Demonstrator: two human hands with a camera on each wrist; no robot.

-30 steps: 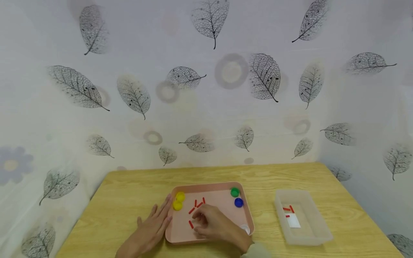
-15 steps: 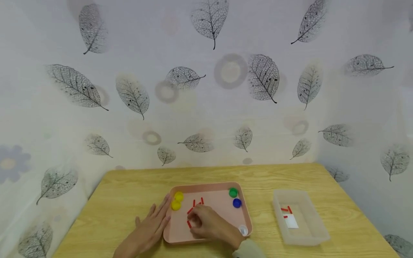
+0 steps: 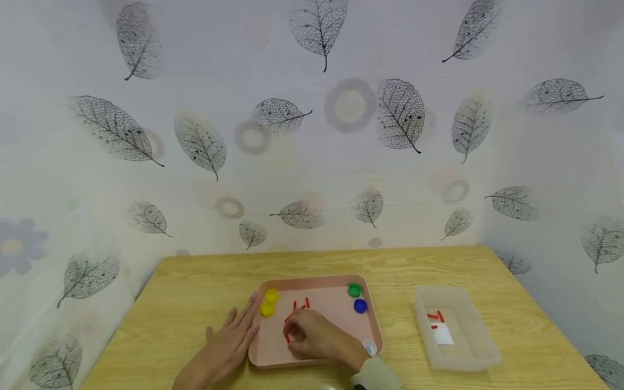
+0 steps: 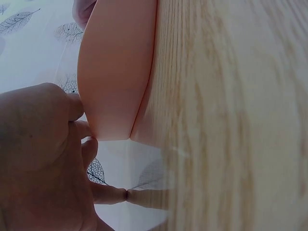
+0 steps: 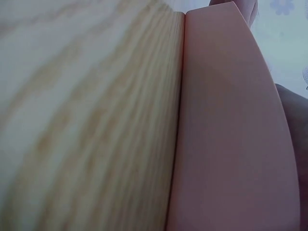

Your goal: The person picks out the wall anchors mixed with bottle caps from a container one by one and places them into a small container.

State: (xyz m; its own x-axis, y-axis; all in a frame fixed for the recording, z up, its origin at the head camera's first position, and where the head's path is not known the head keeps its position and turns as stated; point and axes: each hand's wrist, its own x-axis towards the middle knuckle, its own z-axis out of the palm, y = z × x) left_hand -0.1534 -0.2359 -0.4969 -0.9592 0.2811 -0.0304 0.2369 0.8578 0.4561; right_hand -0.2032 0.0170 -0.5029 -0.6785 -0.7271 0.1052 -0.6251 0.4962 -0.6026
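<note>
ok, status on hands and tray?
Left hand against pink tray, left side. Right hand at red sticks, grip unclear. Some sticks partly hidden behind it.

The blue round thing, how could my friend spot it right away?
On the wooden table, find the pink tray. Along its right side in the head view, the blue round thing sits just below a green round thing. It's the only blue one showing there.

Pale wall (image 3: 336, 168) w/ dk leaf prints (image 3: 402, 115), gray rings (image 3: 330, 106), lavender flower (image 3: 12, 247), 1 lt wood-grain table (image 3: 205, 281)

Pink tray (image 3: 336, 303), red sticks (image 3: 307, 303), yellow caps (image 3: 267, 309), leaf-patterned backdrop (image 3: 317, 168), wood-grained table (image 3: 205, 292)
</note>
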